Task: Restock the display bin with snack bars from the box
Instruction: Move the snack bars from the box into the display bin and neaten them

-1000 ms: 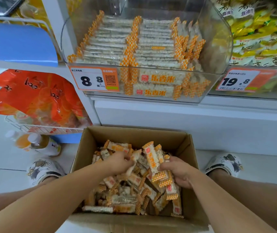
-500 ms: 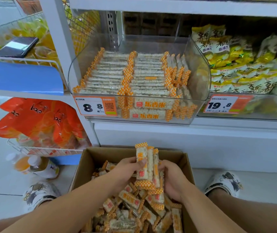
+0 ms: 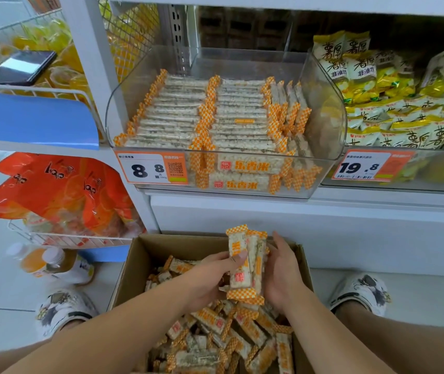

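Lighting is bright, even and diffuse, apparently from overhead; shadows are faint. The far recess behind the bin (image 3: 323, 85) is dark and shows little detail. Soft glare lies on the bin's clear curved walls and on the phone (image 3: 20, 67) at far left. Wide-angle distortion bends the shelf post (image 3: 102, 109) and stretches the near forearms at the lower edge. Overall sharpness is moderate; small price-tag (image 3: 152, 168) print is unreadable.

- Left hand (image 3: 210, 279) and right hand (image 3: 283, 276) grip an upright bundle of orange-checked rice snack bars (image 3: 245, 265) above the open brown cardboard box (image 3: 134, 268).
- Clear plastic display bin (image 3: 323, 109) on the shelf holds neat rows of bars.
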